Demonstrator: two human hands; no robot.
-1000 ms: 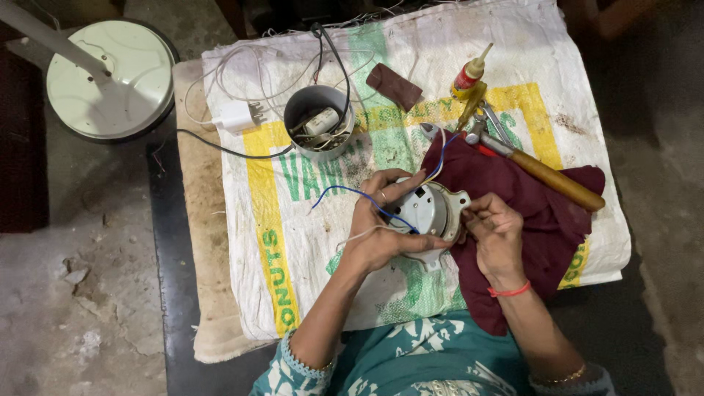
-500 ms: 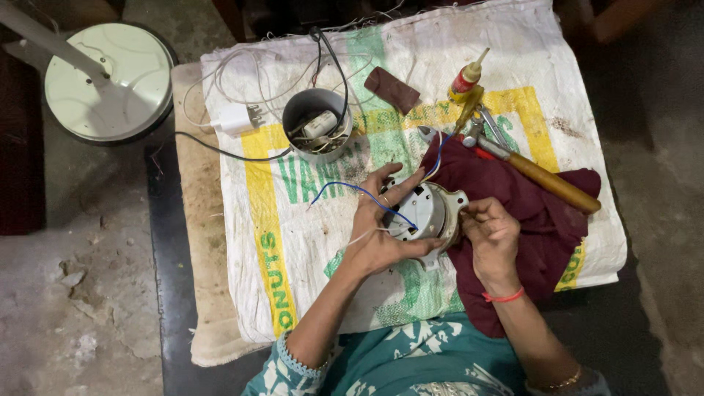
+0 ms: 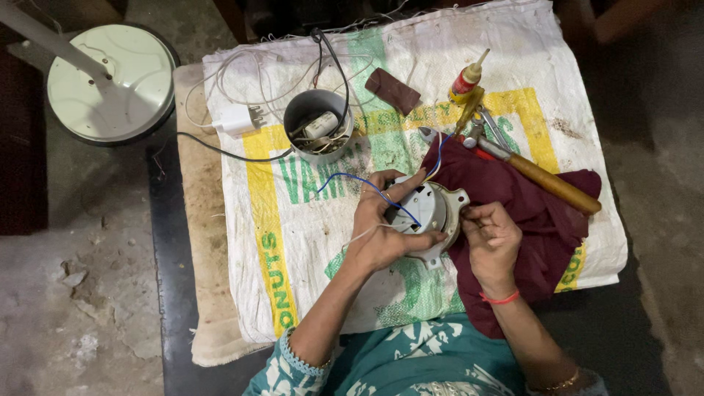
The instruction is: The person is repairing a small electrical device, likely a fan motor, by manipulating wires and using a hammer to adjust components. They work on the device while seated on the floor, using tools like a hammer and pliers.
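Both hands grip a round white motor housing [image 3: 429, 216] near the middle of the woven sack [image 3: 293, 220] covering the table. The left hand [image 3: 381, 227] wraps its fingers around the housing's near side, beside a blue wire [image 3: 359, 182]. The right hand [image 3: 491, 242] pinches its right rim, over a maroon cloth [image 3: 543, 220]. A wooden-handled hammer [image 3: 550, 183] lies toward the right edge

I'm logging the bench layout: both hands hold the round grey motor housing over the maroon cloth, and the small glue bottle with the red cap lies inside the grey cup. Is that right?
Not quite. In the head view the glue bottle lies on the woven sack, apart from the grey cup, which holds wires and a small white part. The rest stands: the left hand and right hand hold the motor housing at the maroon cloth.
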